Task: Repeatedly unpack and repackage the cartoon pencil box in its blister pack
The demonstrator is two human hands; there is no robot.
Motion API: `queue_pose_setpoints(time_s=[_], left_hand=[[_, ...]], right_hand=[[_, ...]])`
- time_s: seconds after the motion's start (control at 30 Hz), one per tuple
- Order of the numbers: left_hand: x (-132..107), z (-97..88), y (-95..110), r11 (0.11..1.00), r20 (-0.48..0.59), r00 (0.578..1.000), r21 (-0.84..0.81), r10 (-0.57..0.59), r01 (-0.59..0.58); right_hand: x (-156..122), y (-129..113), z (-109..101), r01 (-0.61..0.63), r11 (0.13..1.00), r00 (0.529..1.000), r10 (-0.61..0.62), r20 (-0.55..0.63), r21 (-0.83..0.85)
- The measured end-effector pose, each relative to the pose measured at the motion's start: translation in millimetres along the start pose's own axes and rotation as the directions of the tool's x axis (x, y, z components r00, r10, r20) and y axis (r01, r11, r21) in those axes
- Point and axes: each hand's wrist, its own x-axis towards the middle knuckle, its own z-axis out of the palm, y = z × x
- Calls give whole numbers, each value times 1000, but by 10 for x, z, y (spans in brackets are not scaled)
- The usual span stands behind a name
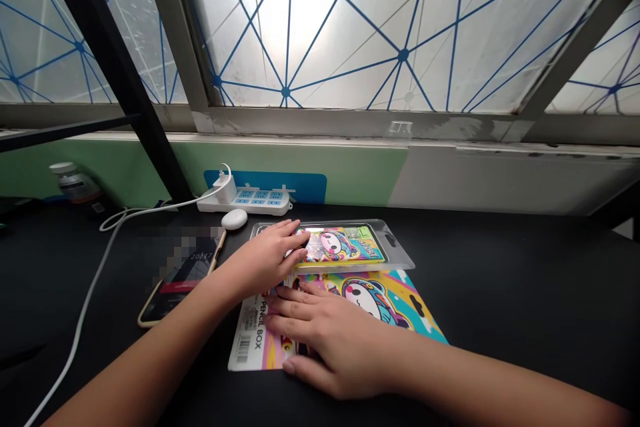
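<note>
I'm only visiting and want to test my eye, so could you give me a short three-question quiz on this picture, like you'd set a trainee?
1. True or false: the right hand is nearer the camera than the left hand.
2. Which thing is the left hand on?
a) the phone
b) the clear plastic case
c) the power strip
3. Fill in the blank: the printed card under the right hand reads "PENCIL ___".

Key: 1. True. 2. b. 3. BOX.
</note>
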Motion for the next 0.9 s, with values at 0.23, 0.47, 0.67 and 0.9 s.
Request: queue_pose_setpoints(time_s=[0.23, 0.47, 0.67, 0.9], left_hand=[[-1, -24, -8, 999, 15, 1000, -45, -2, 3], [-2, -39, 25, 999, 13, 1000, -35, -16, 17], [-4, -6, 31, 999, -15, 1000, -45, -13, 12], [-5, -30, 26, 998, -4, 1000, -62, -16, 15]], right_hand=[[18, 105, 5, 78, 997, 997, -78, 20, -11], [52, 140, -10, 111, 994, 994, -112, -10, -18], [80, 127, 9, 84, 995, 995, -86, -41, -61], [148, 181, 28, 118, 965, 991, -131, -40, -236]])
